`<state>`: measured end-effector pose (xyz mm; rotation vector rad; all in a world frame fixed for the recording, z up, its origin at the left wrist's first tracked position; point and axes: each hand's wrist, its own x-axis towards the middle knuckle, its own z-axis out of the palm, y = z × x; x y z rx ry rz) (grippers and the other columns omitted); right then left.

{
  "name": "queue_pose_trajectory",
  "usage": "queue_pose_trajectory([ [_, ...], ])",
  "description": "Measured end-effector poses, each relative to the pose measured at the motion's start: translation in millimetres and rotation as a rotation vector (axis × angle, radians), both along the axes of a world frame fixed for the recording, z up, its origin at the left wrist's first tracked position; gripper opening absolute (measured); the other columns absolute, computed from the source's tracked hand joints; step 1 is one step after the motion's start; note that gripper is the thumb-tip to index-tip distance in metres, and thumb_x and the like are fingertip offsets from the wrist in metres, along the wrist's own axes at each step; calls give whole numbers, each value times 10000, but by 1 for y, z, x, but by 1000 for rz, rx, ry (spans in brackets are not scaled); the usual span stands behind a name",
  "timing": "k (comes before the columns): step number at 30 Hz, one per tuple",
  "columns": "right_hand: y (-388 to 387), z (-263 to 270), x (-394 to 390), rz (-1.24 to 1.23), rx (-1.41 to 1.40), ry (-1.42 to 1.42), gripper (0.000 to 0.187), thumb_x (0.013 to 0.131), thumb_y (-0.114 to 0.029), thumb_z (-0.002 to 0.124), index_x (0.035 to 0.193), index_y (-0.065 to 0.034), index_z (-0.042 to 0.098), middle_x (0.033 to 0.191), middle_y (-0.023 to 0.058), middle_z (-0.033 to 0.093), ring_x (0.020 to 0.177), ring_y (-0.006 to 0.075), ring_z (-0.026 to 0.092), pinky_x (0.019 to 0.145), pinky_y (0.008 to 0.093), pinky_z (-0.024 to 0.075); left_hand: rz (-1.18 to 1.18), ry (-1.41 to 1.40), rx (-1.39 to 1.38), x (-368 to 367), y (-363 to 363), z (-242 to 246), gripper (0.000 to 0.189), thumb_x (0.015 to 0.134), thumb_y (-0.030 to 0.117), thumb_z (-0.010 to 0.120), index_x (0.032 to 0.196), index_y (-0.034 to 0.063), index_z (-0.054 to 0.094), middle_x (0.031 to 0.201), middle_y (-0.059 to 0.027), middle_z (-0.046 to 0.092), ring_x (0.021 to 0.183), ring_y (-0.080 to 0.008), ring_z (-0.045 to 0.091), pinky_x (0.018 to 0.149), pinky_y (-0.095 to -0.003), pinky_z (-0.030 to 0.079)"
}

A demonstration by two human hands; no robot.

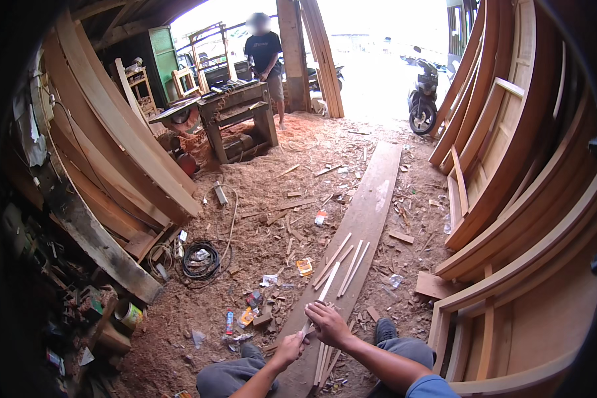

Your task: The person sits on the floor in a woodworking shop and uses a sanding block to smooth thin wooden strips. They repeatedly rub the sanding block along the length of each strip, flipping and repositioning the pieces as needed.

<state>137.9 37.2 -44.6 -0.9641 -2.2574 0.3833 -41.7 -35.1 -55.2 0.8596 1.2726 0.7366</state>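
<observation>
A pale, narrow wooden strip (330, 281) runs away from me above a long plank (360, 209). My left hand (289, 349) grips the strip's near end. Farther along it, my right hand (327, 324) is closed over the strip from above. A thin dark edge shows under the right fingers; what it belongs to is hidden. Small curled shavings (332, 307) cling beside that hand. Beyond my hands, several loose strips (354, 268) lie on the plank. More strips (323, 365) rest between my legs, under my right forearm.
Sawdust and offcuts cover the floor. A coiled black cable (200, 261) and a power strip (221, 193) lie left. Boards (124, 129) lean at left, wooden frames (487, 298) at right. A person (263, 52) stands behind a workbench (239, 107); a motorbike (423, 94) is parked at the opening.
</observation>
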Motion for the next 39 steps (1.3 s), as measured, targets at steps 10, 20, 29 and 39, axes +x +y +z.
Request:
queue_pose_trajectory([
  [10, -5, -13, -3, 68, -99, -21, 493, 743, -17, 596, 1235, 5, 565, 1263, 169, 584, 1227, 306, 524, 1047, 392, 417, -42, 149, 7, -7, 1, -32, 340, 972, 321, 514, 854, 42, 669, 589, 31, 489, 505, -71, 432, 467, -259, 335],
  [20, -13, -51, -4, 165, -425, -196, 414, 770, -54, 519, 1172, -38, 617, 1006, 206, 664, 953, 371, 639, 845, 446, 514, -403, 1049, -18, -10, -2, -2, 476, 885, 440, 538, 1018, 13, 702, 991, -239, 686, 961, -395, 661, 813, -462, 517],
  [29, -15, -56, -5, 186, -517, -248, 453, 766, -38, 493, 1205, -58, 605, 1092, 224, 646, 1004, 385, 624, 878, 461, 498, -496, 1223, -9, -8, -8, 10, 456, 863, 400, 579, 1024, -10, 698, 1027, -247, 678, 990, -387, 660, 856, -467, 520],
  [39, -14, -51, -4, 147, -453, -250, 355, 760, -72, 500, 1092, -45, 626, 974, 215, 664, 927, 381, 641, 820, 469, 519, -500, 1257, 36, -6, -18, -20, 430, 851, 411, 607, 1000, 21, 709, 1018, -228, 682, 977, -389, 658, 849, -466, 518],
])
